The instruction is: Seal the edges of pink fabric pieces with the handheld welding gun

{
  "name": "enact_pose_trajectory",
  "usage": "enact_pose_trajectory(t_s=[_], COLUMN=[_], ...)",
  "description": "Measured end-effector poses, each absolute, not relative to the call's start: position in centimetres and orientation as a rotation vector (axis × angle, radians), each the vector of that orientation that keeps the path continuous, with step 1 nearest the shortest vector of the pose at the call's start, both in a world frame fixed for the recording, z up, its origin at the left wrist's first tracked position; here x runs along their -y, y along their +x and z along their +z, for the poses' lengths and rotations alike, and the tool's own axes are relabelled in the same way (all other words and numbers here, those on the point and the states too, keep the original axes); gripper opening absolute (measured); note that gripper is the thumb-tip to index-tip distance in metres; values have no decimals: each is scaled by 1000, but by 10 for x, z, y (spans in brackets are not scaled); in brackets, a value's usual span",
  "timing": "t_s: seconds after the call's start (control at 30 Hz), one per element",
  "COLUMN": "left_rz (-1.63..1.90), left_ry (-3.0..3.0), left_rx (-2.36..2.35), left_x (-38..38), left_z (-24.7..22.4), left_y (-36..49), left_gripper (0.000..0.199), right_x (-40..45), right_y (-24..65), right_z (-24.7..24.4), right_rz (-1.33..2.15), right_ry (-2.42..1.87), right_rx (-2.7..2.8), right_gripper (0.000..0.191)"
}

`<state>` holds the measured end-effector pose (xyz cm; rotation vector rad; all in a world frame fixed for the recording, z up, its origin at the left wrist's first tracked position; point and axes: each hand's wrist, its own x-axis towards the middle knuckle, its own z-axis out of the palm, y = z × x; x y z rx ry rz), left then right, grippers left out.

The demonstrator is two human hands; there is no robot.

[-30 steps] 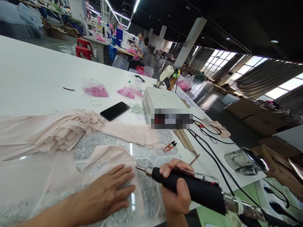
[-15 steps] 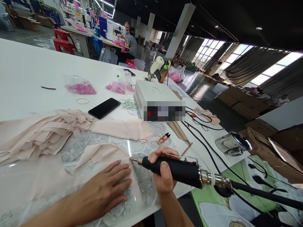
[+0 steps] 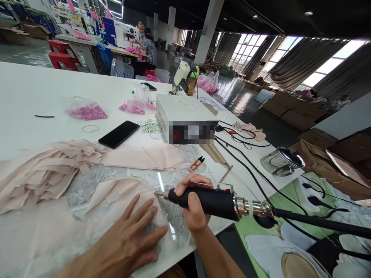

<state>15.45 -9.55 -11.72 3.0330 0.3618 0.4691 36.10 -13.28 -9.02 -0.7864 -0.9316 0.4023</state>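
Observation:
My left hand lies with fingers spread on a thin pale-pink fabric piece, which rests on a clear sheet over a grey-patterned surface. In my right hand is a black corded handheld tool with a thin metal tip, the fingers wrapped round its body. Its tip points left and meets the fabric's right edge, just beyond my left fingertips. Whether it presses into the cloth I cannot tell. Left of this lies a layered pile of pale-pink fabric pieces, with a flat strip of the same cloth behind.
A white control box stands behind, with black cables running right. Orange thread snips, a black phone, bags of pink bits and a lidded glass jar lie around. Two people sit at far sewing machines.
The whole view has shifted a little. My left fingers are spread wider on the fabric. The tool's tip stays at the fabric's right edge, in nearly the same place.

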Motion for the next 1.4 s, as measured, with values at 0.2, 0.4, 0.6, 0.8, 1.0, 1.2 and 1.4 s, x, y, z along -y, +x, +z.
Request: enact_pose_trajectory(t_s=[0.2, 0.4, 0.6, 0.8, 1.0, 1.2, 1.4], left_rz=[528, 465, 524, 559, 536, 497, 526], left_ry=[3042, 3032, 3016, 3056, 3194, 3242, 3262], left_rx=[-277, -274, -313, -273, -47, 64, 130], left_x=[92, 87, 94, 91, 81, 81, 75], left_z=[-126, -128, -127, -123, -109, -104, -103], left_y=[149, 147, 148, 149, 151, 154, 155], left_gripper=[73, 80, 80, 74, 68, 61, 60], right_x=[132, 132, 132, 131, 129, 129, 125], right_y=[362, 360, 360, 360, 361, 364, 363], right_z=[-90, -89, -89, -92, -94, -90, -86], right_rz=[400, 406, 403, 421, 411, 438, 401], right_ry=[-772, -774, -788, -780, -752, -744, -750], right_rx=[931, 919, 911, 918, 922, 944, 958], right_gripper=[16, 15, 16, 17, 20, 18, 20])
